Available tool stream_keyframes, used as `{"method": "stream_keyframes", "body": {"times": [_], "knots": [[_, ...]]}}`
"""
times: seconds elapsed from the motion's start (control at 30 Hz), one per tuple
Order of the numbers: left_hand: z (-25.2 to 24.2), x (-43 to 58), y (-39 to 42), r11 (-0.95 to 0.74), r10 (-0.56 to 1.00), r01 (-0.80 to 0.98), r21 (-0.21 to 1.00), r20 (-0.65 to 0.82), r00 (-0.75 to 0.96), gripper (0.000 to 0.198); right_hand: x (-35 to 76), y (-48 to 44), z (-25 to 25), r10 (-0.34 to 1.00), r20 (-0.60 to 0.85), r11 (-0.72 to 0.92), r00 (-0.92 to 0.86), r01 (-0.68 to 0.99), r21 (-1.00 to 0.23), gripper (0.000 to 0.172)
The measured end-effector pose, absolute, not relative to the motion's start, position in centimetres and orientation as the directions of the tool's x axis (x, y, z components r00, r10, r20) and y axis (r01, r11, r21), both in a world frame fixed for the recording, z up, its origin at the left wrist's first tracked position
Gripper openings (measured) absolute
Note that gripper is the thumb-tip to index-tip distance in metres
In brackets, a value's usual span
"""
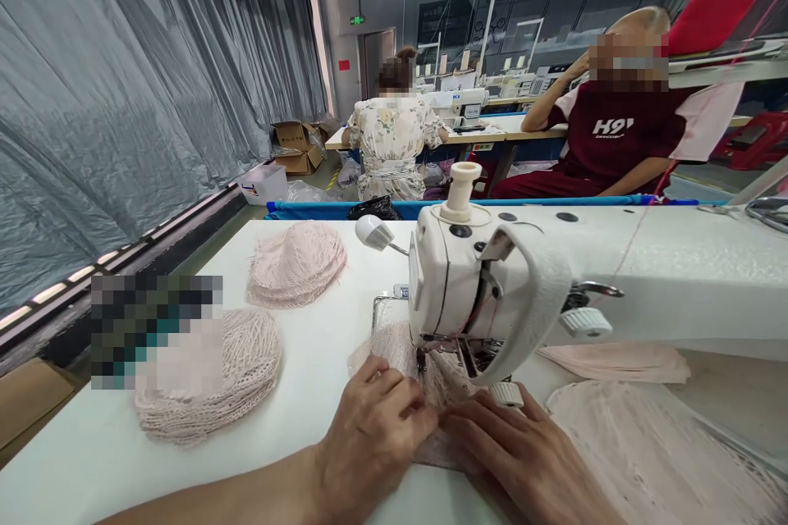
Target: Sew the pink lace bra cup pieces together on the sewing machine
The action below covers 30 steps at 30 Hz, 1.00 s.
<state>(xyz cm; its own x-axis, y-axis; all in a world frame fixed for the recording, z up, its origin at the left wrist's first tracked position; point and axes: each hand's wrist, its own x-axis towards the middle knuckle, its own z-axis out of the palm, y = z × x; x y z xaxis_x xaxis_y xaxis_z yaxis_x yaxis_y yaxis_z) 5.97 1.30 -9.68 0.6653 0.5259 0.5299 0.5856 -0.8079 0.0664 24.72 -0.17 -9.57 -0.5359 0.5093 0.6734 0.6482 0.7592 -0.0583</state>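
Note:
A white sewing machine (492, 287) stands on the white table (92, 451). Under its needle lies a pale pink lace piece (394, 349). My left hand (375, 435) rests on that lace just left of the needle, fingers curled and pinching the fabric. My right hand (523, 451) lies flat on the lace beside it, below the machine head, fingers stretched toward the needle and pressing the fabric down.
Two stacks of pink lace cups sit on the table, one far (295, 262), one near left (227, 377). More pink pieces (616, 361) lie under the machine arm at the right. Two people sit beyond the table. A plastic curtain (123, 98) hangs at the left.

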Motion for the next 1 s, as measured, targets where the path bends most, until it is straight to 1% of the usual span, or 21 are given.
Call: {"method": "stream_keyframes", "body": {"times": [0.1, 0.17, 0.33, 0.43, 0.57, 0.67, 0.77, 0.9, 1.0], "knots": [[-9.3, 5.7, 0.9, -0.824, 0.514, 0.559, 0.096, 0.541, 0.666, 0.023, 25.1, -0.5, -9.8, 0.564, 0.611, 0.762, -0.556, 0.636, -0.125, 0.039], [-9.1, 5.6, 0.8, -0.83, 0.509, 0.547, 0.108, 0.547, 0.665, 0.024, 25.3, -0.6, -10.1, 0.595, 0.566, 0.754, -0.571, 0.64, -0.147, 0.039], [-8.8, 5.7, 0.7, -0.83, 0.513, 0.548, 0.106, 0.534, 0.672, 0.022, 26.0, -0.5, -10.1, 0.578, 0.542, 0.771, -0.609, 0.626, -0.119, 0.033], [-8.7, 5.8, 0.6, -0.842, 0.49, 0.533, 0.084, 0.533, 0.69, 0.021, 26.4, -0.5, -9.6, 0.583, 0.491, 0.783, -0.647, 0.608, -0.128, 0.029], [-8.9, 5.9, 0.7, -0.862, 0.433, 0.505, 0.037, 0.571, 0.697, 0.017, 26.5, -0.5, -10.0, 0.571, 0.513, 0.792, -0.641, 0.594, -0.138, 0.025], [-9.1, 6.0, 0.7, -0.862, 0.413, 0.507, 0.017, 0.604, 0.682, 0.017, 26.1, -0.3, -11.3, 0.55, 0.574, 0.796, -0.607, 0.589, -0.139, 0.032], [-9.4, 6.1, 0.7, -0.854, 0.425, 0.52, 0.005, 0.583, 0.693, 0.018, 25.8, -0.1, -12.2, 0.517, 0.634, 0.808, -0.575, 0.572, -0.14, 0.039], [-9.7, 5.9, 0.5, -0.859, 0.411, 0.512, -0.021, 0.568, 0.713, 0.02, 25.5, 0.0, -10.7, 0.498, 0.664, 0.812, -0.559, 0.568, -0.131, 0.042], [-9.4, 5.5, 0.7, -0.853, 0.412, 0.52, -0.042, 0.557, 0.721, 0.019, 25.5, 0.0, -8.9, 0.53, 0.59, 0.801, -0.609, 0.588, -0.112, 0.04]]}}
